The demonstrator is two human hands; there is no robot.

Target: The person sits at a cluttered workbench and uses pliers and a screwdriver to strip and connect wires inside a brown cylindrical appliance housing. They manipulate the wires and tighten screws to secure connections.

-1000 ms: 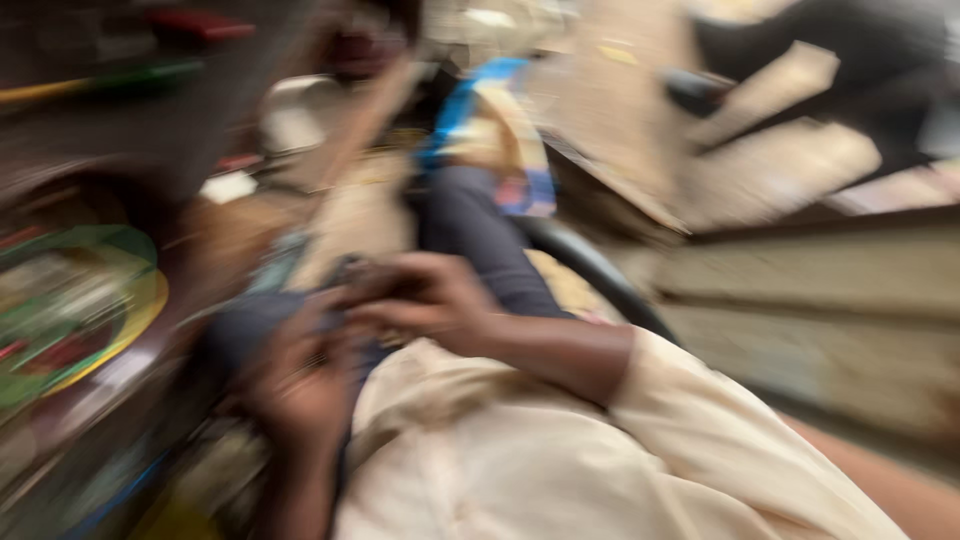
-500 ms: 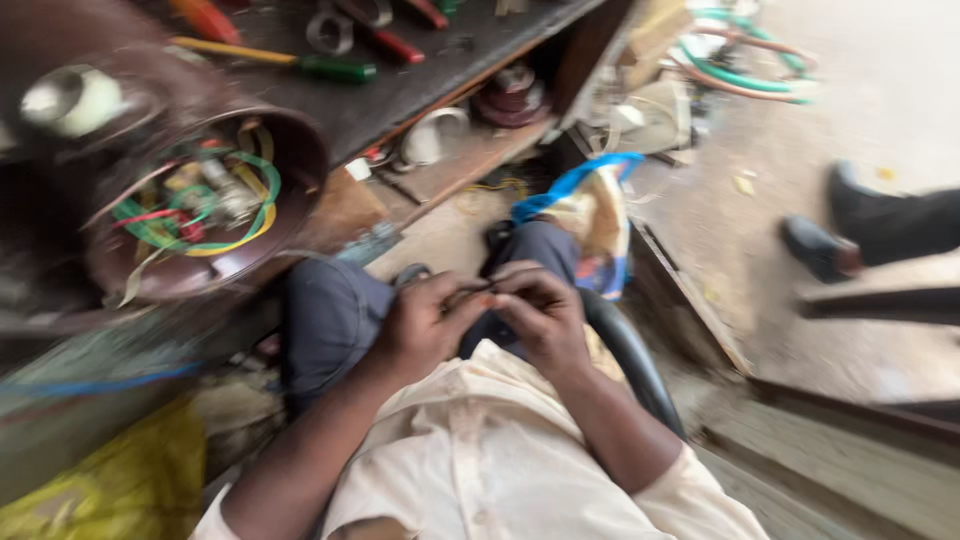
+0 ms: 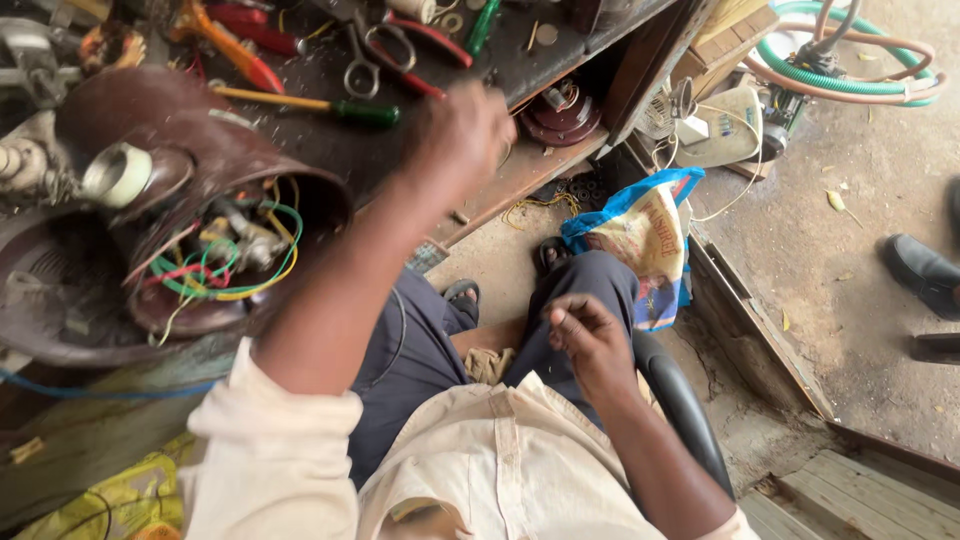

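A cluttered workshop, dusty concrete floor (image 3: 800, 260) on the right, and a dark table (image 3: 330, 140) running across the far left, strewn with tools; the left hand (image 3: 460, 130) is up over that table's near edge, fingers curled into a loose fist, blurred, and whether it grips anything I cannot tell; just beyond it lie a pair of scissors (image 3: 362, 62), red-handled pliers (image 3: 425, 38) and a green-handled screwdriver (image 3: 320, 105); to the left sits a brown motor housing (image 3: 190, 190), its mouth open toward us, with green, yellow and red wires (image 3: 235, 265) spilling out. Down near the lap, the right hand (image 3: 590, 340) hovers over the dark trousers (image 3: 430, 350), fingertips pinched together, apparently on something too small to make out; right beside it, past the knee, a blue and yellow bag (image 3: 645, 235) leans on the floor; far right, a coiled green hose (image 3: 850, 75); another person's black shoe (image 3: 920, 270) at the right edge.
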